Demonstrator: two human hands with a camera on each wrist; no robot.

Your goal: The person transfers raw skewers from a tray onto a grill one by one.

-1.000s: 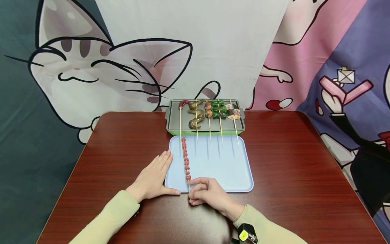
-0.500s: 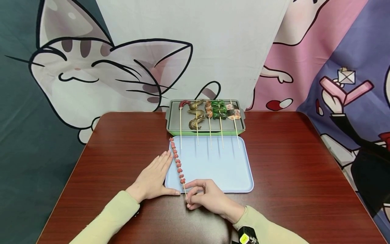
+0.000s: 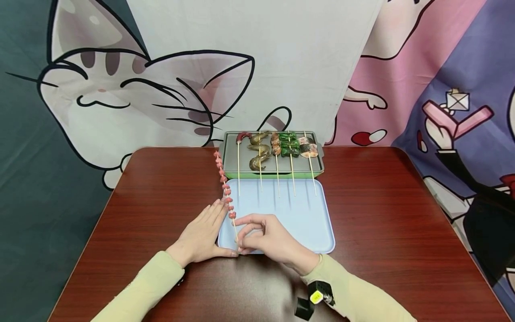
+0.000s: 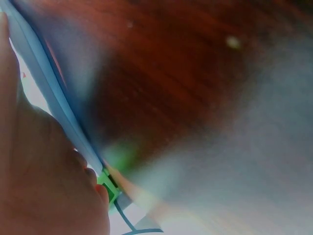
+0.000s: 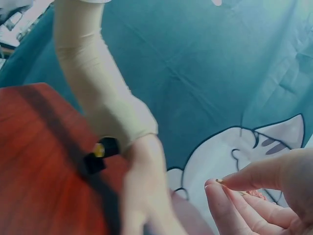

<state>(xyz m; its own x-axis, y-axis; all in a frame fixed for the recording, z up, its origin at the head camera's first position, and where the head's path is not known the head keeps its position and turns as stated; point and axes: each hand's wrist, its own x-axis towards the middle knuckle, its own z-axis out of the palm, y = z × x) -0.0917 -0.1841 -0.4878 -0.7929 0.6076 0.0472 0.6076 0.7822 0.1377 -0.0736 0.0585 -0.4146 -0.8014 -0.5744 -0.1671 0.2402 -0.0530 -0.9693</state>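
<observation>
My right hand [image 3: 265, 235] pinches the bare lower end of a skewer [image 3: 223, 178] threaded with several small red meat pieces. In the head view the skewer leans up and left, passing over the light blue tray's [image 3: 281, 214] left side, its tip beside the grill plate's left end. My left hand [image 3: 203, 235] rests along the tray's left edge, fingers straight and thumb at the near corner. The left wrist view shows that hand [image 4: 49, 176] against the blue tray edge [image 4: 54, 93]. In the right wrist view, thumb and fingers of my right hand [image 5: 264, 196] meet at the stick's end.
Behind the tray stands a grey grill plate [image 3: 229, 161] with a green base. On it lie skewers of a dark red curled piece [image 3: 243, 137], shrimp [image 3: 257, 163], meat chunks [image 3: 275, 145], green pepper [image 3: 289, 145] and fish slices [image 3: 308, 148], their sticks overhanging the tray. The table [image 3: 382, 214] is brown wood.
The red meat skewer has swung left off the tray's middle, then moved forward beside the grill plate. My right hand has shifted left and forward with it; my left hand stays in place.
</observation>
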